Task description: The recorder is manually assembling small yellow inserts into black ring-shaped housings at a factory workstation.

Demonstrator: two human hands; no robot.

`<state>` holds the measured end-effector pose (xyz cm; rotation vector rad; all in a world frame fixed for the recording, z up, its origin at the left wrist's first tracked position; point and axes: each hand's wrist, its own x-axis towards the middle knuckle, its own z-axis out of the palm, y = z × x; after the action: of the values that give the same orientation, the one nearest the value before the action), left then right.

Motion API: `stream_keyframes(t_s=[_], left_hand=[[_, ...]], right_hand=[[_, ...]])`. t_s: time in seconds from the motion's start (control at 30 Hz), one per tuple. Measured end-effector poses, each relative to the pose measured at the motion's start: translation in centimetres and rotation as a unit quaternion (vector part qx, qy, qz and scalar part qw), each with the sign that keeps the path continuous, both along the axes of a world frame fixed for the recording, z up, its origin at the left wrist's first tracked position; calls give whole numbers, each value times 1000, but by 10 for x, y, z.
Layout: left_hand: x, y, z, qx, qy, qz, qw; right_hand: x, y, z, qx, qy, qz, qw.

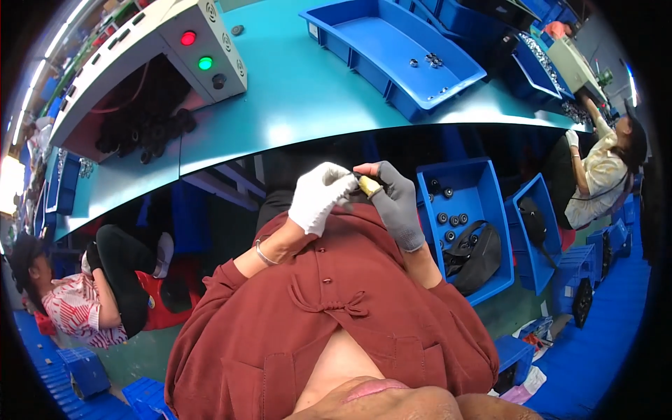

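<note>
"What sits nearest?"

"A dark red shirt (315,280), lower middle of the frame. Above it both forearms angle inward, and the hands meet near the centre."

"How is the left hand (316,199) posed?"

"White-gloved, wrist bent inward, fingers curled together, pinching a small dark piece (356,176) at their tips."

"And the right hand (397,210)?"

"Grey-gloved, raised, back of the hand outward. Forefinger and thumb close on that same piece from the other side. Something yellow (370,185) shows at the thumb; I can't tell what. The piece is mostly hidden, so its shape is unclear."

"Beyond them?"

"Right of centre, a blue tub (458,187) holds black wheels (454,220) and a black bag (484,260)."

"Farther?"

"A green table (280,84) across the top. On it, a pale machine (162,35) upper left, and a blue tray (371,45) upper right with a few small metal parts (434,61)."
</note>
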<state>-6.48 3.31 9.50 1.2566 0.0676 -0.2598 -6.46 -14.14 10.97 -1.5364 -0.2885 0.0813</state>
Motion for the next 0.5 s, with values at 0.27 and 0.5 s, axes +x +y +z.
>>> stream_keyframes(t_s=[0.27, 0.5], left_hand=[[-29, -2, -6, 132, -137, 43, 981], [-37, -4, -8, 287, -252, 36, 923]], right_hand=[[-32, 0, -17, 53, -34, -21, 998], [-27, -1, -13, -47, -163, -22, 985]])
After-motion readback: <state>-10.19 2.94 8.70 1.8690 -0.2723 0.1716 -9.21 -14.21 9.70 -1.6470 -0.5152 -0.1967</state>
